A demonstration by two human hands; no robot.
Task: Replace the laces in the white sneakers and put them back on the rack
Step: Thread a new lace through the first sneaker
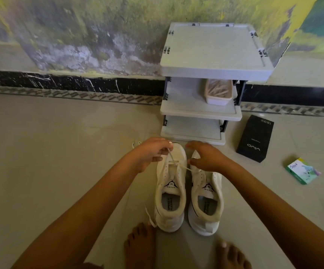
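Two white sneakers stand side by side on the smooth, pale tile floor [60,152], with toes at 12 o'clock toward the rack and heels toward two bare feet. The left sneaker [170,191] has perforated sides and a thick padded collar, and the right sneaker [206,200] matches it. A flat white lace [176,164] runs through the left sneaker's front eyelets, and its two ends cross above the tongue.

The left hand [153,152], at 11 o'clock of that shoe, pinches one end between curled fingers and thumb. The right hand [207,156], at 1 o'clock, pinches the other end at its thumb, with its remaining fingers stretched forward.

The rack [215,51] is boxy grey plastic with three flat shelves, and a rectangular tub [218,94] sits on the middle shelf. A matte black box [255,141] lies at 2 o'clock and a small green carton [303,171] at 3 o'clock.
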